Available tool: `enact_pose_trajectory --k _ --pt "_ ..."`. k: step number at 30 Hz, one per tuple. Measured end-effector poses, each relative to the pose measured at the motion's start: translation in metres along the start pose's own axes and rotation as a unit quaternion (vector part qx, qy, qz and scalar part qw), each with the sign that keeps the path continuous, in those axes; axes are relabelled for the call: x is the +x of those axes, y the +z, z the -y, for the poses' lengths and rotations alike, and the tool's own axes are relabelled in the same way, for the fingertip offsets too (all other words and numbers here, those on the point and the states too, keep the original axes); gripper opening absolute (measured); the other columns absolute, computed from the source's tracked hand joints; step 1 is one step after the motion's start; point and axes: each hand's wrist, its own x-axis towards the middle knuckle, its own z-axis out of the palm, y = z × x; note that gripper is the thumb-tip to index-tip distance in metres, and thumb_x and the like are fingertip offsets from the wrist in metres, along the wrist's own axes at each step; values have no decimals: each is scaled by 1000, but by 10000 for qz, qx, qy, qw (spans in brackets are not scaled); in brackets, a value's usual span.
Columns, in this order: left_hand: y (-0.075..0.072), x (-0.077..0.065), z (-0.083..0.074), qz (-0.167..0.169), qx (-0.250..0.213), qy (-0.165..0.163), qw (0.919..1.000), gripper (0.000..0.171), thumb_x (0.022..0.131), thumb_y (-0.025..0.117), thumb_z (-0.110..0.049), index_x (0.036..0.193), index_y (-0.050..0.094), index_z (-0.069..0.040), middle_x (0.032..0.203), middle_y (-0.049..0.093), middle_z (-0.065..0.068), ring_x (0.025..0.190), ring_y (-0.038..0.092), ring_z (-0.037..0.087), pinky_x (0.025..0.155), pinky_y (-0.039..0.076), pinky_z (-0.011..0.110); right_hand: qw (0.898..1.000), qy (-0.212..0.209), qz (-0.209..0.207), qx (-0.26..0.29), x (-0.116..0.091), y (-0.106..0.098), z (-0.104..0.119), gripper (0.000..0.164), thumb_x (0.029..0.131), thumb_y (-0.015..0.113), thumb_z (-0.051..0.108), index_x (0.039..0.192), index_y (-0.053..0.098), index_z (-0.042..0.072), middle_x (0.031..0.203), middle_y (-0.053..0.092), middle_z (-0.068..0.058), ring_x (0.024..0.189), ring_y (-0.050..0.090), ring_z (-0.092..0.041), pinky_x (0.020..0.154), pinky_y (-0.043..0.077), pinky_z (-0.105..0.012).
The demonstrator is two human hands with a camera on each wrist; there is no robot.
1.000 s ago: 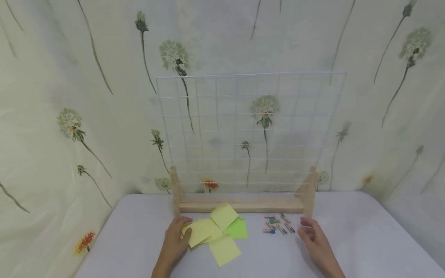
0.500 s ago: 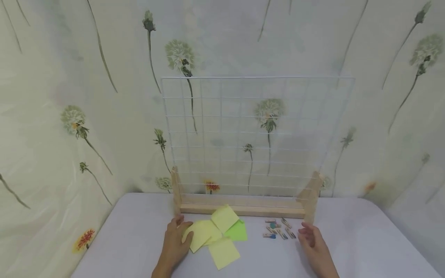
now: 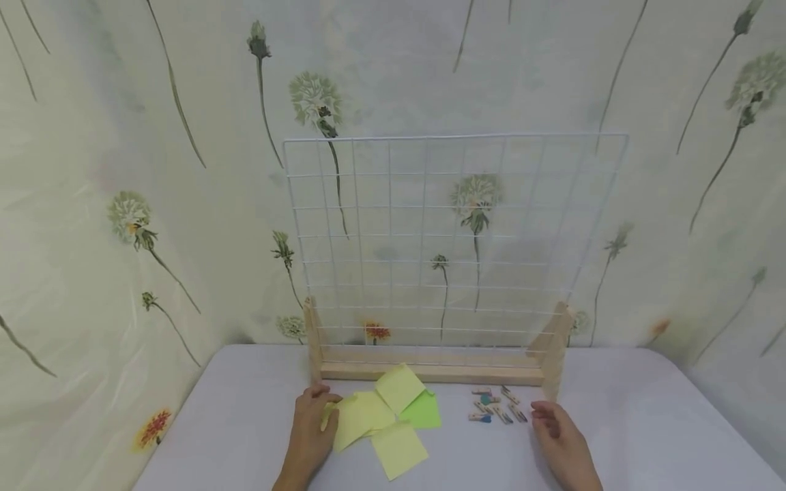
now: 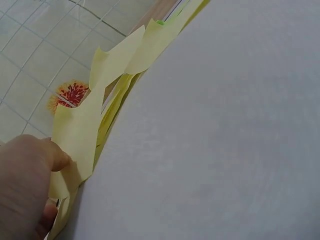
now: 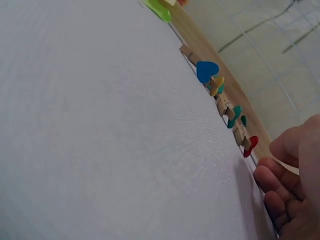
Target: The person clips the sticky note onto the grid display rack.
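Note:
Several yellow sticky notes (image 3: 399,450) lie overlapped on the white table, with a bright green note (image 3: 422,410) partly beneath them. My left hand (image 3: 310,426) rests at the left edge of the notes, fingers loosely bent. In the left wrist view its thumb (image 4: 60,159) touches the face of a curling yellow note (image 4: 77,127). On the other side, my right hand (image 3: 561,440) lies loosely curled just right of several small wooden clothespins (image 3: 500,412), holding nothing. Blue, yellow, green and red heart shapes decorate the clothespins, as the blue heart (image 5: 207,71) shows in the right wrist view.
Behind the notes and clothespins stands a white wire grid (image 3: 426,204) in a wooden base (image 3: 430,374) with two side supports. A cloth printed with dandelions (image 3: 209,204) hangs behind and around the white table (image 3: 245,395).
The yellow note under my left hand has turned slightly, its lower corner shifting toward me. My right hand stays beside the clothespins. The head view has shifted slightly.

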Motion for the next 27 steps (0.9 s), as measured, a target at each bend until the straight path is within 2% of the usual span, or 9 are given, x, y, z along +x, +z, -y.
enact_pose_trajectory --k 6,9,11,14,19,24,27 --pt "-1 -1 -1 74 -15 -172 9998 20 78 68 3 90 68 -13 111 59 8 108 50 27 91 44 47 10000 -24 -68 -46 -2 2 3 33 97 45 15 128 47 5 122 59 -16 109 56 -29 91 46 -44" --pt "-2 0 -2 45 -25 -295 9996 18 81 67 2 89 68 -15 108 59 4 107 51 23 92 44 46 9996 -194 -154 -118 -4 2 2 31 97 47 15 126 49 6 121 59 -14 104 57 -20 88 47 -37" --pt "-2 0 -4 8 -62 -417 9991 19 82 66 1 88 68 -17 106 59 0 105 51 19 92 45 43 9986 -411 -273 -192 -4 2 0 29 96 49 15 123 52 8 117 61 -10 99 55 -9 84 47 -30" --pt "-2 0 -5 -48 -67 -539 9985 20 83 66 0 87 67 -19 102 59 -5 101 52 13 89 46 39 9967 -700 -303 -293 -5 5 -3 28 95 51 14 123 52 9 117 60 -7 98 51 -6 82 44 -29" --pt "0 0 -3 -173 -59 -396 9990 22 82 67 1 85 67 -21 95 61 -8 93 53 10 82 48 35 9948 -929 -150 -391 -6 7 -7 36 94 52 11 129 46 8 123 57 -9 108 52 -23 84 44 -35" --pt "0 0 -1 -293 -187 -213 9992 21 82 66 2 86 67 -19 90 63 -8 89 57 11 79 47 33 9919 -1224 -177 -295 -6 7 -8 40 92 53 7 131 44 6 125 56 -13 113 52 -31 90 45 -48" --pt "0 1 -1 -354 -251 -151 9989 20 83 65 2 87 67 -18 88 65 -8 88 60 11 79 48 34 9859 -1603 -345 -323 -6 8 -9 42 90 57 4 130 47 6 126 56 -11 114 51 -30 95 40 -49"
